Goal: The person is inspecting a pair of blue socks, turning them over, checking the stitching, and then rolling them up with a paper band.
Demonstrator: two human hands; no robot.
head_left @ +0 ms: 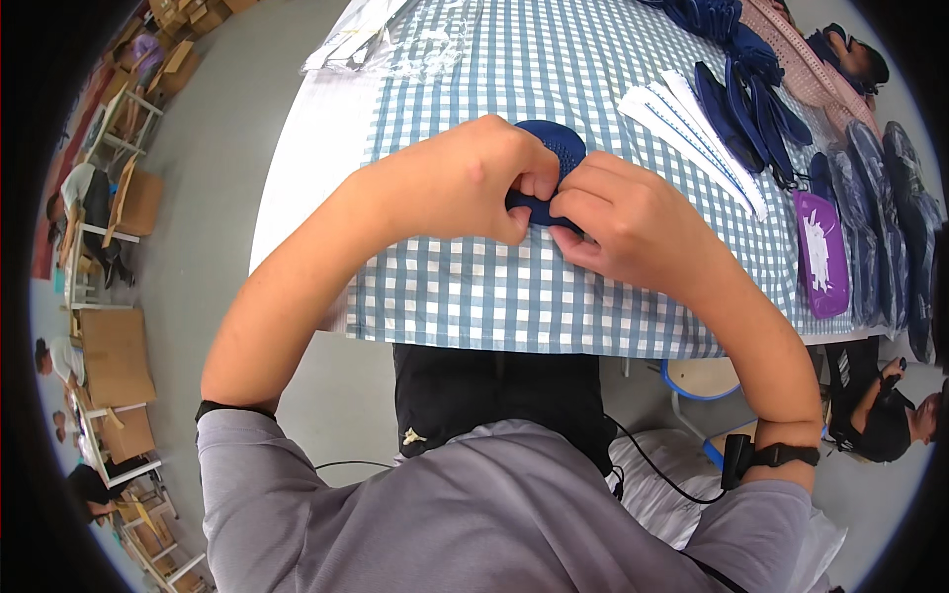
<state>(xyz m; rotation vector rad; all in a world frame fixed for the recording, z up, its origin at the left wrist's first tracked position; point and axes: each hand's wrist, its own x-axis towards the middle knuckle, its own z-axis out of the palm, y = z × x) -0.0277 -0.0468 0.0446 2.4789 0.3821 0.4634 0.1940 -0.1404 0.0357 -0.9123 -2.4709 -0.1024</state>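
A small navy-blue fabric item with a rounded end and a dotted surface lies just above the checked tablecloth, between my two hands. My left hand grips its left side with curled fingers and thumb. On the other side, my right hand pinches its lower right edge. My fingers cover much of the item, so its full shape and exact kind are hidden.
White strips with blue marks fan out at the right, beside several navy fabric pieces. A purple pouch lies near plastic-wrapped dark packs. Clear plastic bags rest at the far left. Other people work near cardboard boxes.
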